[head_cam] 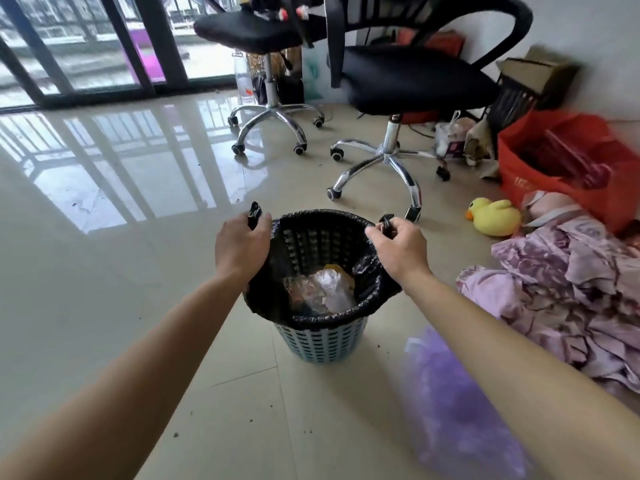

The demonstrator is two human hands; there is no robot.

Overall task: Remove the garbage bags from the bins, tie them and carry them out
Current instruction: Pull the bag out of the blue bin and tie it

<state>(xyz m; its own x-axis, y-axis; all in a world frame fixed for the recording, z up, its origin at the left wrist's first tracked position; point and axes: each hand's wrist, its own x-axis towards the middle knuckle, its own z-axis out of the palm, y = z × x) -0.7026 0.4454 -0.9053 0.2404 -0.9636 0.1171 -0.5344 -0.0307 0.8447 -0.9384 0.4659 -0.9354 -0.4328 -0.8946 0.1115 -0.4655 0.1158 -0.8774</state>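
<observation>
**Both hands on the liner at the blue bin**

Head camera: You stood over a pale blue lattice plastic waste bin [322, 342] on the glossy beige tiled floor [121, 244]. It was lined with a black plastic garbage bag [323, 319] whose edge was folded down over the rim. Your left hand [242, 245] was curled round the bag's left handle strip [255, 213] at the bin's left rim, with the strip's black tip poking up above your fingers. Your right hand [398, 249] pinched the right handle strip [386, 222] between thumb and bent fingers at the opposite rim.

The bag sat inside the bin with its mouth held wide. Crumpled clear plastic wrapping [329, 292] lay at the bottom, with a scrap of something yellow behind it.

A translucent purple plastic bag [450, 393] lay blurred on the tiles beside your right forearm. To the right spread a heap of lilac floral fabric [571, 289], with a yellow plush duck [495, 216] just beyond it and a red fabric tote [540, 181] near the wall. Two black office chairs on chrome wheeled bases, the nearer chair [415, 77] and the farther chair [249, 31], stood behind the bin. Dark-framed glass sliding doors [86, 46] filled the upper left.
</observation>
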